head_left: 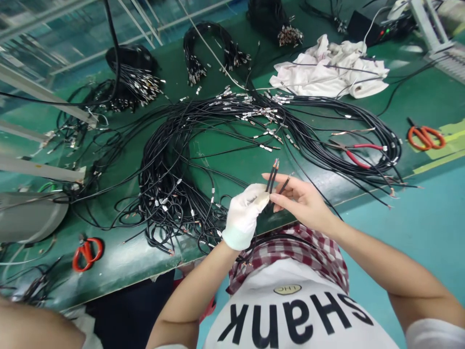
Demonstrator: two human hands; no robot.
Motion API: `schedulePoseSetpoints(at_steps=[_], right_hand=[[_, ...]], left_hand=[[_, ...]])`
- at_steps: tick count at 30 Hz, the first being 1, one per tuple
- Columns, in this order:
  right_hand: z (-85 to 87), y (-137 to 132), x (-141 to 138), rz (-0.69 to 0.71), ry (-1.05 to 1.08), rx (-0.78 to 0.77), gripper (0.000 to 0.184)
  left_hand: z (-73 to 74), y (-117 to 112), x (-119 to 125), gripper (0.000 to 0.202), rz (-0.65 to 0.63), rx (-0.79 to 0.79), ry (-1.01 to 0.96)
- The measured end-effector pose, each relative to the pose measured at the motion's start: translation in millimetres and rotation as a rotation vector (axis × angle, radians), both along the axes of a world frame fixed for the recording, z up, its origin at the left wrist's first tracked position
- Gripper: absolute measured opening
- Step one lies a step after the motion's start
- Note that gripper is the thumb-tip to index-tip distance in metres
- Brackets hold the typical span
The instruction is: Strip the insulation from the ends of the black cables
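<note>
My left hand (246, 213), in a white glove, is closed around a few thin black wires (272, 175) whose ends stick up above the fingers. My bare right hand (301, 198) touches the same bunch from the right and pinches one black wire (285, 184) between thumb and fingers. Both hands hover over the near edge of the green table (119, 261). A big tangle of black cables with metal terminals (174, 184) lies just beyond them.
Red-handled pliers (354, 154) lie on the cables to the right. Orange scissors (426, 136) sit at the far right, red scissors (87, 253) near the left front edge. White cloth (327, 72) lies at the back. More cable bundles (136, 80) sit at back left.
</note>
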State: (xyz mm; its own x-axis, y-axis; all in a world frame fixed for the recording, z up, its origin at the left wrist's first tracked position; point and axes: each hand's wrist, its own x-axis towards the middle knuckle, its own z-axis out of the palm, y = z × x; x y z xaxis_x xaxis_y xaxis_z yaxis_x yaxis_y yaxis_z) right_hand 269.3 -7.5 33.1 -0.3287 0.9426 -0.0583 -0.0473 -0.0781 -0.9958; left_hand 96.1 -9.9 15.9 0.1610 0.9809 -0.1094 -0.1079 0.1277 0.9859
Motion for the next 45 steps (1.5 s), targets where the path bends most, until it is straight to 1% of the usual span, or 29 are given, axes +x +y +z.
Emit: schedulePoseSetpoints(at_steps=[6,8,10,13,16,19,22,27,34,41,45], right_hand=[[1.1,0,-1,0.018,0.024,-0.003,0.046],[1.9,-2,-2,0.003,0.010,0.015,0.044],[2.9,-4,-3,-0.038,-0.015,0.047,0.039],[4.0,-5,-4,-0.144,-0.018,0.104,0.028],[3.8,-3,-5,-0.230,0.013,0.138,0.020],[2.3,-1,-5,-0.257,0.020,0.147,0.019],[0.9,1,-7,-0.271,0.060,0.111,0.020],[1.4,3,-8,-0.284,0.114,0.033,0.022],[4.2,5,-7,-0.269,0.128,0.031,0.025],[4.9,7,-4,-0.199,0.107,-0.004,0.024],[4.4,8,-1,-0.143,0.140,-0.046,0.028]], left_hand=[[2.2,0,0,0.021,-0.012,0.029,0.025],[1.9,1,0,0.023,-0.008,0.038,0.051],[2.3,1,1,0.022,0.002,0.057,0.064],[4.0,0,1,0.020,0.001,0.066,0.068],[3.9,-3,3,0.025,0.005,-0.001,0.070],[0.5,-5,4,0.028,0.040,-0.081,0.059],[-2.7,-6,4,0.027,0.071,-0.109,0.064],[-3.4,-7,4,0.023,0.084,-0.108,0.075],[-2.4,-7,4,0.026,0.062,-0.112,0.128],[5.7,-5,9,0.022,0.014,-0.064,0.127],[6.3,-5,10,0.024,0.016,-0.052,0.127]])
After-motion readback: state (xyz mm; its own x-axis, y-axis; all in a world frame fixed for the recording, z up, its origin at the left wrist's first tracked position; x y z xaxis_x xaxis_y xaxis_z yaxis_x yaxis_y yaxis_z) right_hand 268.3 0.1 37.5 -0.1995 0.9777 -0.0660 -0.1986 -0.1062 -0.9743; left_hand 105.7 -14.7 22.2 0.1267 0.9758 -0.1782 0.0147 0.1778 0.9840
